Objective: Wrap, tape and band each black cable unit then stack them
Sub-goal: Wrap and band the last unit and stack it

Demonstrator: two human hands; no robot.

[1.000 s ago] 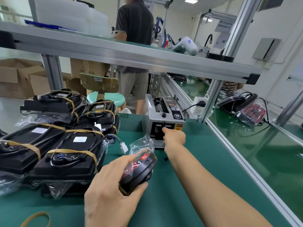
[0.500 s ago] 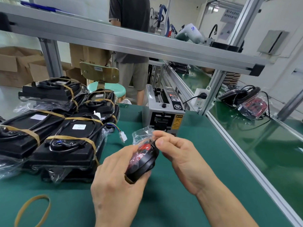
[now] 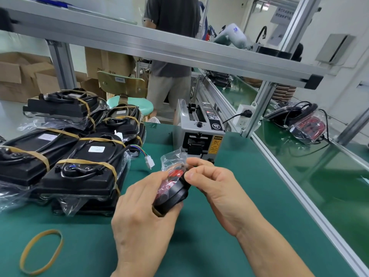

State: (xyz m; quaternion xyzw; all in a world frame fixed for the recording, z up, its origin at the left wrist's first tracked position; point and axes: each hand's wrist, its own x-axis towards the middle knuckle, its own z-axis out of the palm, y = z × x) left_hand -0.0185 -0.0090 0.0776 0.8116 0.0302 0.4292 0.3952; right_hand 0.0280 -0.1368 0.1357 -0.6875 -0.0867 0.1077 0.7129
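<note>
Several banded units are already stacked at the bench's left, while a bagged black unit, unbanded, is gripped above the bench by the left hand, its wrap pinched by the right hand, a spare rubber band lying unused.

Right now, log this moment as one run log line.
left hand: grips bagged unit | right hand: pinches bag top | loose rubber band: on mat | banded units: stacked left

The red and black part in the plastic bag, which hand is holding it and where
The left hand grips the bagged part around its lower black body; the right hand pinches the bag at its upper red end.
</note>
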